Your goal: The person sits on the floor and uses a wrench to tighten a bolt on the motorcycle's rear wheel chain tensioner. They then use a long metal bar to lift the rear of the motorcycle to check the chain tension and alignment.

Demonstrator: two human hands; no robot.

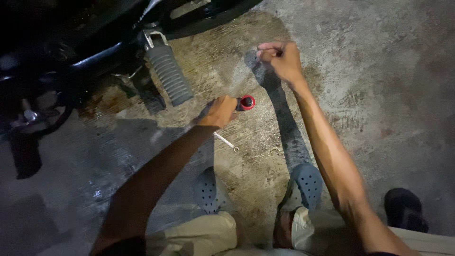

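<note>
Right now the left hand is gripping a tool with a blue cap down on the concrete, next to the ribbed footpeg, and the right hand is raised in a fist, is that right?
Not quite: the cap is red, not blue, as the head view shows. The rest holds: the left hand grips the tool on the concrete next to the ribbed footpeg, and the right hand is raised in a fist.

Only one view: head cam, worn on the person's head, looks steeply down at the concrete floor (379, 71). It is close, approx. at arm's reach. The forearms enter from 6 o'clock; left hand (219, 111) sits near centre, right hand (282, 58) at 12 to 1 o'clock. The motorcycle (71, 42) fills 10 to 11 o'clock. No 2nd view, so nothing is shared.
</note>
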